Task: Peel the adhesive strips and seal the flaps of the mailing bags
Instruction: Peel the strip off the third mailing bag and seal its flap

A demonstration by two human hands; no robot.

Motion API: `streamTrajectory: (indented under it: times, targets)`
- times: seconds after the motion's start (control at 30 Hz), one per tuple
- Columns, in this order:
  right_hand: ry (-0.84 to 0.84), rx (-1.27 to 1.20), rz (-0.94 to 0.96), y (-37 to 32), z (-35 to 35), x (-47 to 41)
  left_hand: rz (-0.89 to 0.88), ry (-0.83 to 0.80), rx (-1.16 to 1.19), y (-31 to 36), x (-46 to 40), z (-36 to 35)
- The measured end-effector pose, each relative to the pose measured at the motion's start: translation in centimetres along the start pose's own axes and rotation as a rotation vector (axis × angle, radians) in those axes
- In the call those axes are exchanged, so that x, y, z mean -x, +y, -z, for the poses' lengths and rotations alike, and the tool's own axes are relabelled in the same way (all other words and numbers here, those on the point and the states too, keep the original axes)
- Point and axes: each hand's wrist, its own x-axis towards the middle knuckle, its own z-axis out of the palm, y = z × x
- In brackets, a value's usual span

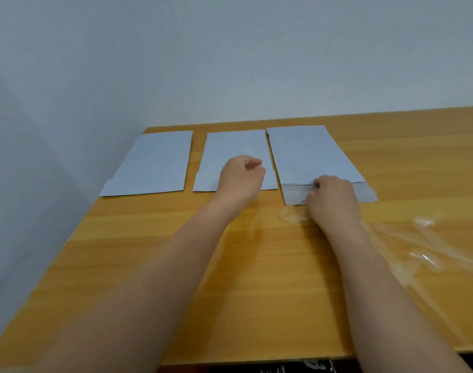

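Wooden table (256,265): right hand (334,200) pinches rightmost bag's flap (364,193); left hand (242,179) curled, empty.

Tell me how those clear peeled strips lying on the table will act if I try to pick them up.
The clear peeled strips look thin and crinkled, so they are probably floppy and very light. Their glossy film may cling to the table or fingers, and a push would likely just crumple them.
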Motion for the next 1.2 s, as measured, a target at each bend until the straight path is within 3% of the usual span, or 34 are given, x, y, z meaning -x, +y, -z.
streamTrajectory:
  times: [0.13, 0.27, 0.53, 0.67, 0.9, 1.1, 1.2]
  targets:
    - [0.007, 0.043, -0.007, -0.1, 0.1, -0.2, 0.237, -0.109, 0.097, 1.5, -2.4, -2.8]
    - [0.005, 0.023, -0.011, 0.0, 0.3, -0.3, 0.374, -0.084, 0.124, 1.5, -4.8, -4.7]
    - [-0.029, -0.004, -0.025, 0.2, 0.7, -0.3, 0.374, -0.03, 0.056, 1.5, -6.2, -6.1]
    - [0.01, -0.017, -0.049, 0.4, 0.9, -0.3, 0.276, 0.004, 0.117, 1.6, -6.3, -7.2]
    - [0.084, 0.026, -0.104, 0.7, 1.3, -0.1, -0.133, 0.177, 0.172, 3.3, -6.5, -6.4]
    - [0.067, 0.137, -0.094, 0.7, 1.4, 0.3, -0.286, 0.314, 0.224, 5.2, -6.1, -3.2]
    - [0.116, 0.074, -0.078, 0.6, 1.2, 0.4, -0.342, 0.368, 0.26, 5.8, -5.1, -0.4]
